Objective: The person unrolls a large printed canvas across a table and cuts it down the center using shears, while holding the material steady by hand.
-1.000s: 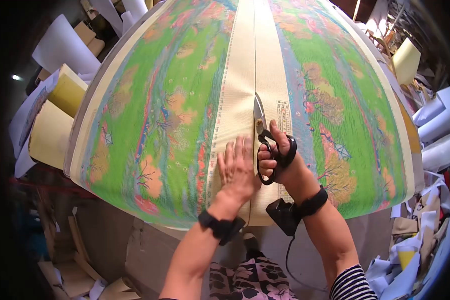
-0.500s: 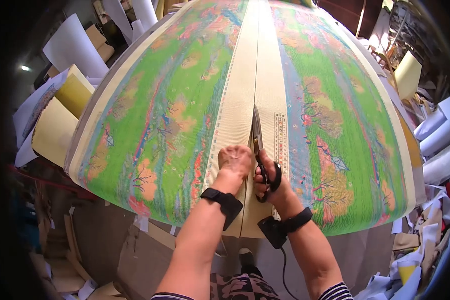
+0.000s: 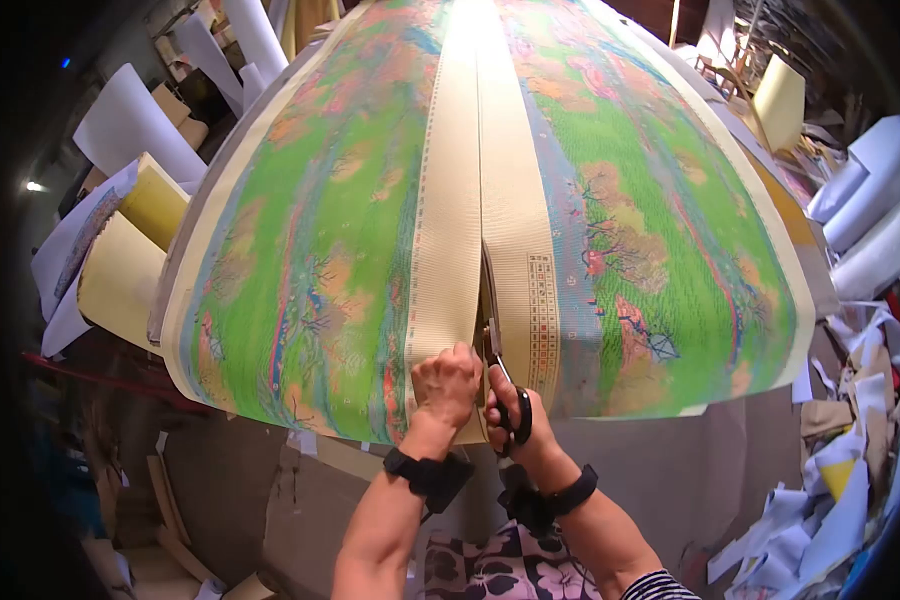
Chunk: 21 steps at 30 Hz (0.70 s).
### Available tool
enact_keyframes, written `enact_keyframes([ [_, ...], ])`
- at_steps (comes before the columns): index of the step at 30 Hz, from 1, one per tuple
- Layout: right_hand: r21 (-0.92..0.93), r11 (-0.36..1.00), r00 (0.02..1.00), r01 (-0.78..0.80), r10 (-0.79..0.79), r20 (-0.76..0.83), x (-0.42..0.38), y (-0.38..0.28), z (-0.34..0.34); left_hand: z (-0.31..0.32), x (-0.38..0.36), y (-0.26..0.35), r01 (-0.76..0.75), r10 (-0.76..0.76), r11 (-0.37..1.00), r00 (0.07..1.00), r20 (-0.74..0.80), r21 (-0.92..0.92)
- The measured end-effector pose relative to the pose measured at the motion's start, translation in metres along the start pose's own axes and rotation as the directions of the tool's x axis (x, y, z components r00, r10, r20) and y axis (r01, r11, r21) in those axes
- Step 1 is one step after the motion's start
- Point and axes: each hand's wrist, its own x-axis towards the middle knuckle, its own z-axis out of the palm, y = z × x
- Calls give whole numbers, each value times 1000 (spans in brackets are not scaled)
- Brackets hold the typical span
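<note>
At the near edge of the table, right hand fingers are closed through the handles of the scissors, blades in the cream centre strip of the sheet. Left hand is fisted on the strip's left half, just beside the cut. Paper rolls lie off the right edge.

Dim workshop, paper rolls, perhaps floor scraps

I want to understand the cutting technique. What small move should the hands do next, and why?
Probably close the scissors and slide them forward along the cream strip. The right hand has the blades at the near end of the slit, while the left hand grips the printed sheet beside it. The strip ahead looks uncut.
</note>
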Motion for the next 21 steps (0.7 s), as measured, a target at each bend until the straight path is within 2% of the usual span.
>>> enact_keyframes([
  [5, -24, 999, 1000, 22, -21, 15, -49, 58, -6, -11, -76, 5, 9, -6, 999, 997, 75, -46],
  [7, -74, 997, 999, 19, -21, -26, -69, 78, -8, -17, -108, 7, 48, -26, 986, 990, 140, -158],
  [11, -11, 1000, 999, 25, -26, -28, -81, 102, -10, -26, -165, 10, 52, -11, 976, 982, 191, -213],
  [12, -32, 999, 998, 28, -30, -53, -82, 98, -9, -23, -177, 10, 46, -12, 971, 990, 143, -234],
  [16, -108, 993, 997, 39, -45, -56, -59, 78, -12, -25, -195, 10, 42, -15, 966, 994, 105, -256],
  [21, -75, 997, 994, 18, -26, -106, -17, 37, -1, -15, -207, 8, 54, -21, 972, 990, 143, -228],
])
